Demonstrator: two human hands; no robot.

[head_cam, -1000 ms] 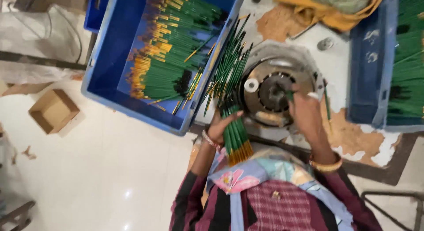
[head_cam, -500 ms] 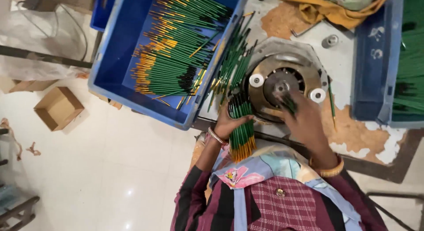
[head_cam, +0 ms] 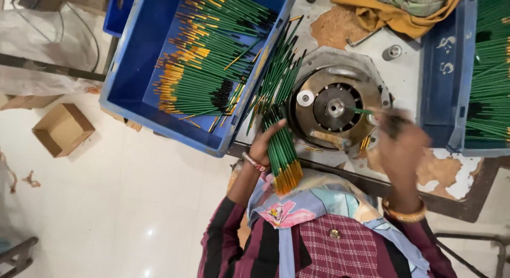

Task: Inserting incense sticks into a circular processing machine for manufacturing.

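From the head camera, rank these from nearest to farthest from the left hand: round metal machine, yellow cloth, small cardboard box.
From the left hand:
1. Round metal machine, just to its right.
2. Yellow cloth, at the bench's far side, upper right.
3. Small cardboard box, on the floor, far left.

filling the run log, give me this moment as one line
left hand: grips bundle of green brushes | right hand: blurred, single green brush at round machine | blue crate: more brushes

A worn grey workbench [head_cam: 409,76] with patches of bare brown board carries a round metal machine [head_cam: 334,105], loose green pencils [head_cam: 276,81], a mustard cloth [head_cam: 393,15] and what appears to be a small metal cylinder [head_cam: 392,52].
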